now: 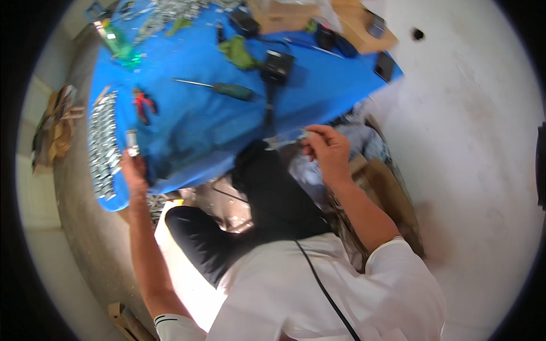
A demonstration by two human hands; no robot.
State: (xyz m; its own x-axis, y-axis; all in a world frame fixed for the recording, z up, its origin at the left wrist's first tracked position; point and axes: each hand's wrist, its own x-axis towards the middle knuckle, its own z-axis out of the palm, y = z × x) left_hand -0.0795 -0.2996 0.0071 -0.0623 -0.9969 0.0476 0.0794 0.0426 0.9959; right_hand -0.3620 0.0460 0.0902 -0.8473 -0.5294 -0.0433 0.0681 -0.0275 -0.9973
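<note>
Left hand (135, 172), left of frame, pinches a shiny metal piece (132, 143), best kept steady; right hand (329, 152), centre, curled, its hold too blurred to tell.

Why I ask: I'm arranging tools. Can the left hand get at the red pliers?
Probably yes: the red pliers lie close by, seemingly unobstructed, though the left hand holds a shiny piece.

From the green-handled screwdriver (233, 91) toward the left hand (134, 171), I see room across the blue desk (196, 125); red pliers (140, 101) obstruct the screwdriver's left, a black boxy device (277, 67) its right.
</note>
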